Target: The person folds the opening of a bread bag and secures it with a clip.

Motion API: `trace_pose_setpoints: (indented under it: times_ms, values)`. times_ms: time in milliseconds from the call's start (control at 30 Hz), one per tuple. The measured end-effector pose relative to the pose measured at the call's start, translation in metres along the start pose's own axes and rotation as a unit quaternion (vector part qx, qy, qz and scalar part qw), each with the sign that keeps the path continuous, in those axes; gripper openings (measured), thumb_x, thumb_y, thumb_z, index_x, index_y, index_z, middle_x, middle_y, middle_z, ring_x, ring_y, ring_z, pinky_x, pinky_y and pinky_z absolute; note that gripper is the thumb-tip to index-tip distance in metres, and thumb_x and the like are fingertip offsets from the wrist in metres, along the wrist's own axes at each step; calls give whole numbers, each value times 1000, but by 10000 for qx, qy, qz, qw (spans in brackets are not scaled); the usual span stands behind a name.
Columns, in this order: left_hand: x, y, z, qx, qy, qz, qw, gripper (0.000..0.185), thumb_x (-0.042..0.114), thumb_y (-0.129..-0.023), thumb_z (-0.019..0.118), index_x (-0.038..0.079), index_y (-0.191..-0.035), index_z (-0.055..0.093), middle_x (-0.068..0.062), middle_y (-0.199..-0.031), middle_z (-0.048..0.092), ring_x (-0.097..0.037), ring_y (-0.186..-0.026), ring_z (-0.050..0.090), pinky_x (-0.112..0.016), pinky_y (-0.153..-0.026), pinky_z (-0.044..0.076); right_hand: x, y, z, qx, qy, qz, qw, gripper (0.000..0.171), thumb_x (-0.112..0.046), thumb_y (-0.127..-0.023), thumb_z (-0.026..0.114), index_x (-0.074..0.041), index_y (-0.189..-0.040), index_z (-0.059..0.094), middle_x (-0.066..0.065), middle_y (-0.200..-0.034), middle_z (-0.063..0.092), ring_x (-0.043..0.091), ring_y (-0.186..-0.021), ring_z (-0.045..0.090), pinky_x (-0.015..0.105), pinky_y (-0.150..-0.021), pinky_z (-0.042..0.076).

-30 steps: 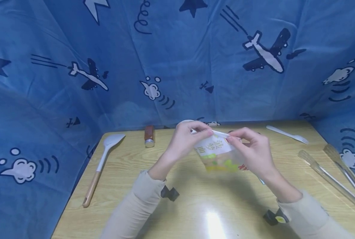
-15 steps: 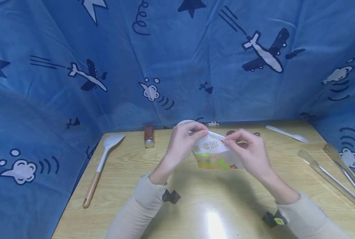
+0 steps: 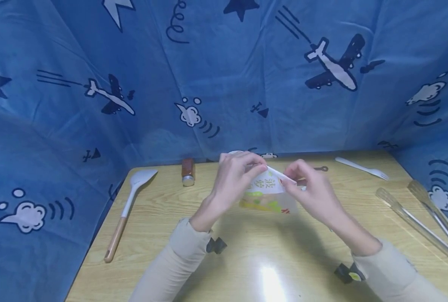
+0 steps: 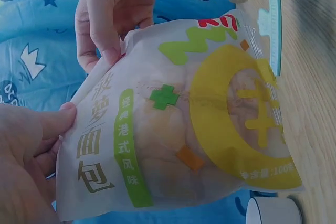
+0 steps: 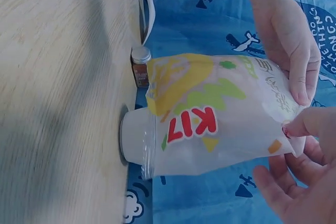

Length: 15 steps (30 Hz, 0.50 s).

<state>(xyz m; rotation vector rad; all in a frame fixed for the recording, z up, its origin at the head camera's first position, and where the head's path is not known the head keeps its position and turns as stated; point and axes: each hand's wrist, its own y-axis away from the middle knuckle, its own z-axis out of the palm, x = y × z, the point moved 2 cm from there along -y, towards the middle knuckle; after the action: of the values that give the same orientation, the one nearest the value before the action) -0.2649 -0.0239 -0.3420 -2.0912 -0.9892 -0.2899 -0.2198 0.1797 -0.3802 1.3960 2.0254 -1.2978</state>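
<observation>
A printed bread bag (image 3: 263, 185), translucent white with yellow, green and red marks, hangs between both hands above the table. In the left wrist view, bread shows through the bag (image 4: 157, 129). My left hand (image 3: 234, 178) pinches its folded top edge on one side, thumb against the front. My right hand (image 3: 314, 191) pinches the same edge near the other corner, thumb and forefinger on it. The right wrist view shows the bag's red lettering, with the crimped lower end of the bag (image 5: 149, 150) overlapping a white cup (image 5: 135, 135).
A white spatula with wooden handle (image 3: 125, 209) lies left. A small spice bottle (image 3: 188, 173) lies at the back. Rightward are a white fork (image 3: 361, 169) and metal tongs (image 3: 416, 222). A light-blue bag clip (image 4: 275, 30) lies on the table. A patterned blue curtain (image 3: 224, 84) borders the back.
The bag has shifted slightly left and its top edge slopes down more to the right. The right hand has moved a little along with it, and both hands keep their pinch.
</observation>
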Motion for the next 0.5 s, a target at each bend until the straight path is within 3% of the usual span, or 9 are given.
trace_pose_setpoints:
  times_ms: [133, 233, 333, 400, 500]
  values:
    - [-1, 1, -2, -23, -55, -3, 10000, 10, 25, -96, 77, 16, -96, 81, 3, -99, 83, -15, -98, 73, -43, -98, 41, 2, 1, -4, -126, -37, -131, 9998, 27, -6, -95, 76, -6, -118, 63, 6, -103, 75, 1, -92, 64, 17, -84, 56]
    - [-3, 1, -4, -6, -77, -50, 10000, 10, 26, -96, 77, 17, -97, 81, 3, -99, 83, -14, -98, 73, -43, -97, 41, 15, -2, -20, -96, -147, 155, 9997, 32, -13, -99, 74, -4, -127, 61, 12, -110, 72, 1, -95, 64, 14, -85, 52]
    - [-6, 1, -9, 53, -76, -117, 9999, 9, 26, -95, 78, 17, -97, 81, 4, -99, 82, -14, -95, 73, -43, -98, 41, 44, -6, -43, -92, 514, 683, 9963, 27, -22, -105, 65, -4, -125, 64, 17, -111, 73, 13, -94, 68, 22, -81, 53]
    - [-8, 2, -12, 91, -52, -163, 9998, 8, 25, -95, 79, 17, -96, 81, 3, -98, 82, -13, -93, 73, -43, -99, 41, 71, -6, -55, -523, 1280, 1159, 9836, 34, -31, -108, 60, -2, -124, 65, 22, -111, 73, 25, -95, 69, 34, -79, 54]
    - [-11, 2, -16, 109, -11, -217, 9997, 8, 24, -94, 79, 16, -96, 81, 2, -97, 82, -14, -90, 72, -43, -99, 41, 107, 2, -62, -1683, 2057, 1808, 9469, 52, -42, -108, 55, 6, -127, 62, 30, -116, 71, 42, -100, 69, 50, -79, 54]
